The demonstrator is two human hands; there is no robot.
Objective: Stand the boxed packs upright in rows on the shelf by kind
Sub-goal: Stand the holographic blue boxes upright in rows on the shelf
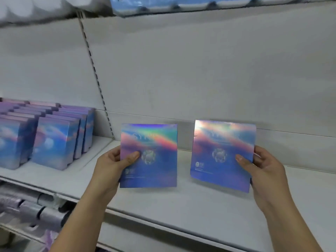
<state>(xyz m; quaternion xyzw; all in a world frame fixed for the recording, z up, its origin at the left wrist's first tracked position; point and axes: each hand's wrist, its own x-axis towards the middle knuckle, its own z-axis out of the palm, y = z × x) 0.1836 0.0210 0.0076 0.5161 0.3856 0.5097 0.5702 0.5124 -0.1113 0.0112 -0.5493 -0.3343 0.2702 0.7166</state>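
Two square holographic blue-pink boxed packs are held upright over the white shelf (181,206). My left hand (116,160) grips the left pack (154,170) by its left edge, thumb on the front face. My right hand (261,166) grips the right pack (218,142) by its right edge, thumb on the front; this pack tilts slightly. Both fronts face me. Whether their lower edges touch the shelf I cannot tell.
On the neighbouring shelf section to the left, rows of blue-pink boxes (54,142) stand upright. A slotted upright post (96,77) divides the sections. Blue-white packs (163,6) fill the shelf above; grey-purple rolls (36,211) lie on the lower left shelf.
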